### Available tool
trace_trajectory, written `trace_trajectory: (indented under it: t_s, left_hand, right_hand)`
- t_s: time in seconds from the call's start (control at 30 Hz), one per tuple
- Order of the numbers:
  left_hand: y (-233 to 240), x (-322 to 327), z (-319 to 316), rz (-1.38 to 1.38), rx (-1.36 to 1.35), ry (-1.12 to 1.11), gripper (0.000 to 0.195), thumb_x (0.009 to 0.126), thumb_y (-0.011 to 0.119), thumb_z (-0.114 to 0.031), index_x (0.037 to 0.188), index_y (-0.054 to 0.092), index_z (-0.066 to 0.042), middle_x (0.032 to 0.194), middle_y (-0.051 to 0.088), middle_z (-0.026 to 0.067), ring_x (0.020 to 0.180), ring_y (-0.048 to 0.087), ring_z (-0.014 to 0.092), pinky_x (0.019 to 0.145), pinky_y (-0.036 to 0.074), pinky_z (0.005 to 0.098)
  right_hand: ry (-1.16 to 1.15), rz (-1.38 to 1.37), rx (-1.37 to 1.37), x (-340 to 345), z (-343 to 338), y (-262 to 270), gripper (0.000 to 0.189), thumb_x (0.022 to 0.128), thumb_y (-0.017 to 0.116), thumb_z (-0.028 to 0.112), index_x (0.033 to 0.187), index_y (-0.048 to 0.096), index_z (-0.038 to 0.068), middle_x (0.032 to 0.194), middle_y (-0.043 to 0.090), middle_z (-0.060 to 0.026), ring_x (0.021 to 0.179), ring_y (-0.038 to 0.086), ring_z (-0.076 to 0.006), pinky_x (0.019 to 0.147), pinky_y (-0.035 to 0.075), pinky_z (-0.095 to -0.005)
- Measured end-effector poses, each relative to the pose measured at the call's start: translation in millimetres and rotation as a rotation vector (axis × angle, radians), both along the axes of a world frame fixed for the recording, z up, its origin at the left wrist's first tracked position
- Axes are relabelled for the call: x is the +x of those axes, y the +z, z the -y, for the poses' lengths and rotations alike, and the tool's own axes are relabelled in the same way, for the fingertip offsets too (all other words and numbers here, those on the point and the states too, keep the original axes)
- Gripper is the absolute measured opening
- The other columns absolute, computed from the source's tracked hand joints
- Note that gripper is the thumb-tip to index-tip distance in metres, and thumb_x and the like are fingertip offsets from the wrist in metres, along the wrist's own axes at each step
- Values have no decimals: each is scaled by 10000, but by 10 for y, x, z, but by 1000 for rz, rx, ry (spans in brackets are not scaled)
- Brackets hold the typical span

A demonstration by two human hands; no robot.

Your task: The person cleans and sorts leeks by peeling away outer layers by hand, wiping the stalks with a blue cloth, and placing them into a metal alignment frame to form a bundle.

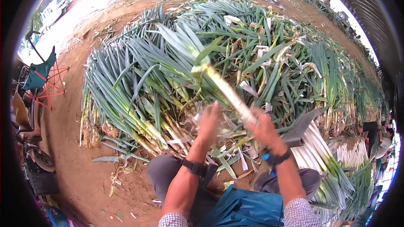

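My right hand (263, 129) is closed around the white root end of a large green onion (228, 93), whose green leaves point up and to the left, over the pile. My left hand (210, 123) is raised a little to the left of that stalk, apart from it, blurred; its fingers point up, and whether it holds anything cannot be told. In front of both hands lies a big heap of untrimmed green onions (116, 66). Loose peeled leaves (268, 60) cover its right part. Both my wrists carry dark bands.
Cleaned white-stemmed onions (318, 151) lie at my right beside a metal plate (301, 127). A folding stool with red legs (52, 82) and a wheeled vehicle (41, 157) stand at the left. A blue cloth (249, 206) covers my lap. Other people sit at the far right.
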State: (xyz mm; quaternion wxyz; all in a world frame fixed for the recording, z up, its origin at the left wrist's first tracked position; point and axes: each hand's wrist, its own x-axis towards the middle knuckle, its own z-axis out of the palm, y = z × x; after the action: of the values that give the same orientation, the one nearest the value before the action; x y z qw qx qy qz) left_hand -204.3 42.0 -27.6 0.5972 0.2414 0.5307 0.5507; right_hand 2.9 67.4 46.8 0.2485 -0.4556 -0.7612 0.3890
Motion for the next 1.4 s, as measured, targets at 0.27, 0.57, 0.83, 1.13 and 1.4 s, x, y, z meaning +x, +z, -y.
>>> trace_trajectory:
  t_s: [0.27, 0.57, 0.83, 1.13, 1.4]
  left_hand:
    - [-838, 121, -81, -52, -167, 405, 220, 949, 620, -231, 975, 608, -14, 777, 628, 52, 600, 581, 156, 505, 455, 334]
    - [-565, 63, -9, 1, -23, 419, 209, 922, 647, -218, 879, 633, -14, 672, 600, 32, 529, 548, 124, 470, 430, 297]
    - [-351, 469, 784, 10, -105, 277, 298, 949, 642, -248, 1102, 601, 4, 747, 606, 55, 510, 540, 124, 443, 442, 279]
    - [-434, 671, 1165, 427, -54, 211, 333, 988, 603, -375, 996, 592, -42, 706, 566, 9, 514, 511, 97, 453, 429, 248]
    - [-429, 758, 1046, 607, -154, -72, 602, 957, 453, -658, 1028, 531, -65, 719, 546, 45, 473, 478, 135, 430, 414, 282]
  right_hand:
    - [-104, -22, -16, -120, 1459, -1460, 353, 946, 590, 309, 1104, 630, -4, 851, 650, -273, 809, 647, -462, 649, 509, -457]
    - [16, 650, 20, 877, 1863, -2818, 253, 870, 599, 222, 757, 661, 5, 755, 653, -224, 683, 647, -414, 601, 522, -495]
    - [-1, -264, -492, -429, -230, -1010, 346, 949, 605, 378, 867, 694, 54, 729, 600, 36, 654, 531, -112, 601, 428, -267]
    - [-288, -88, -173, -1208, -373, -971, 349, 879, 700, 269, 890, 650, -76, 702, 657, -133, 626, 592, -183, 586, 469, -360]
    - [-321, -196, -11, -640, -261, -486, 218, 945, 641, 190, 951, 643, -28, 787, 644, -34, 678, 550, -93, 603, 470, -302]
